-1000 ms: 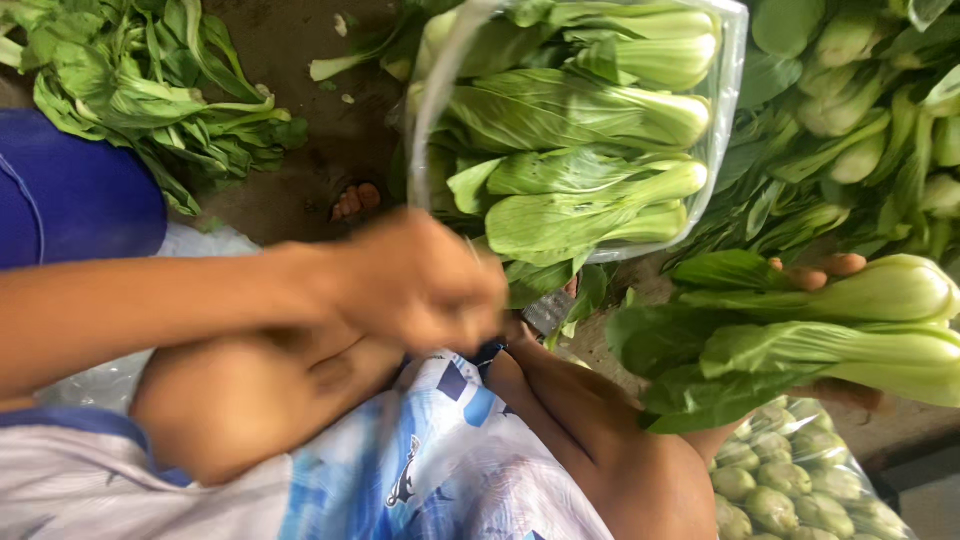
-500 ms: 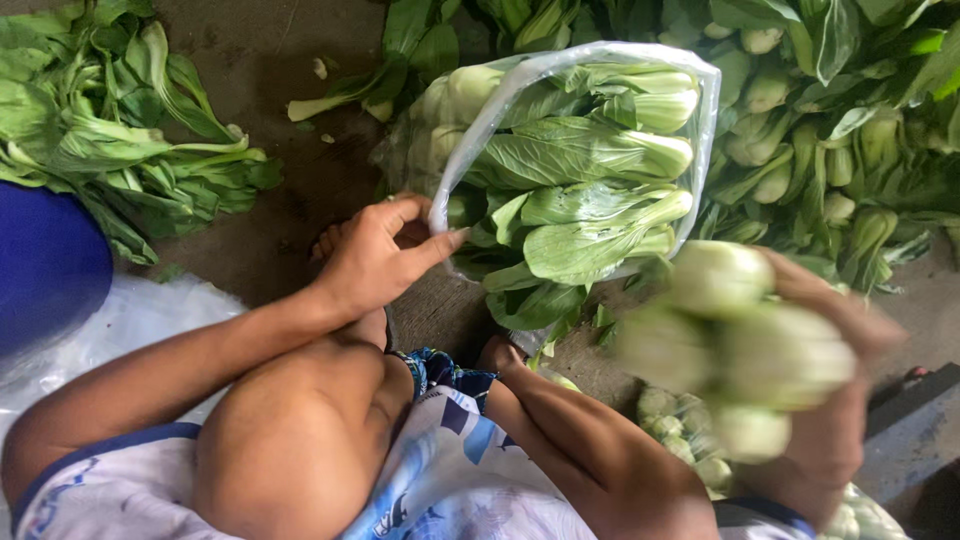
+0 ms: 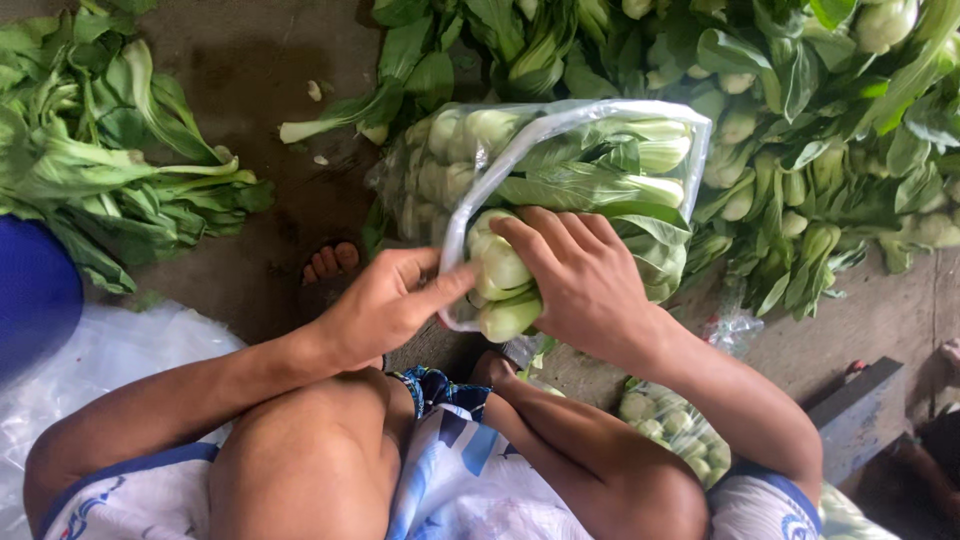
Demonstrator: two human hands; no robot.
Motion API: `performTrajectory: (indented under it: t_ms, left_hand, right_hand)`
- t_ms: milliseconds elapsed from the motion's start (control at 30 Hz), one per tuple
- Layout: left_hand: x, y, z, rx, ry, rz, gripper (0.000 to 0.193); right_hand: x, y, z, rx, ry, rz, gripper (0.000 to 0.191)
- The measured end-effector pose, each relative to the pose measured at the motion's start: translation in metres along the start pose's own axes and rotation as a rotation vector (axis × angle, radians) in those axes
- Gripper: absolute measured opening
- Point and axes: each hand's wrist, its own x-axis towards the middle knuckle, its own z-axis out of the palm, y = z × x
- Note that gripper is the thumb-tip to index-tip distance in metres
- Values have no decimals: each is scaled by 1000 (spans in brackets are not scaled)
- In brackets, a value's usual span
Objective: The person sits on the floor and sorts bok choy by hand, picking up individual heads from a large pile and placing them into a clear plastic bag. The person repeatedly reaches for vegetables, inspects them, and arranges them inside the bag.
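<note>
While the person squats over a bare concrete floor (image 3: 250, 90), both hands work at one clear plastic bag (image 3: 560, 130) stuffed with bok choy. Left hand (image 3: 385, 300): grip narrow, thumb and fingers pinching the thin white-looking rim of the bag's mouth at its near edge. Right hand (image 3: 580, 275): grip wide, fingers spread over a bok choy bunch (image 3: 505, 285) at the bag mouth, about two pale bulbous stalks showing under the palm, smooth and glossy. Bag lies on its side on the floor, mouth toward the person, just past the knees; film is thin, wrinkled, see-through, packed with several heads, white-green bases on the left, dark leaves on the right. Exact head count inside cannot be told.

Two loose heaps of bok choy: a big pile (image 3: 820, 130) top right, touching the bag, too many to count; a smaller leafy pile (image 3: 110, 170) top left, well apart from the bag. One second filled bag (image 3: 670, 420) sits by the right knee, round pale stalk ends showing. One blue rounded container (image 3: 35, 295) at left edge. White plastic sheet (image 3: 110, 350) under the left arm. Toes of one foot (image 3: 330, 262) show just beside the left hand. Dark metal bar (image 3: 860, 410) at lower right.
</note>
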Motion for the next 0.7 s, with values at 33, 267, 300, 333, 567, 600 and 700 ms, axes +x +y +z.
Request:
performTrajectory:
  t_ms: [33,267,300,333,567,600,700]
  left_hand:
    - [-4,5,1,-5,-45,-26,32]
    - [-34,35,-17,356,-2,-288,30]
    - [-39,35,-22,349,24,-286,30]
    - [-43,33,-27,342,45,-283,30]
    - [-55,6,-103,359,203,-323,32]
    - [-58,2,-114,335,188,-277,30]
    - [-44,-9,-149,334,198,-250,33]
  right_hand:
    - [1,1,3,7,5,9,89]
    - [10,-14,28,-10,-19,95,77]
    - [12,-21,34,-30,55,52,71]
    - [14,-27,42,-58,125,13,66]
    - [15,-50,95,-232,317,56,48]
    - [17,-50,101,-211,352,67,49]
    - [31,-42,115,-154,443,72,49]
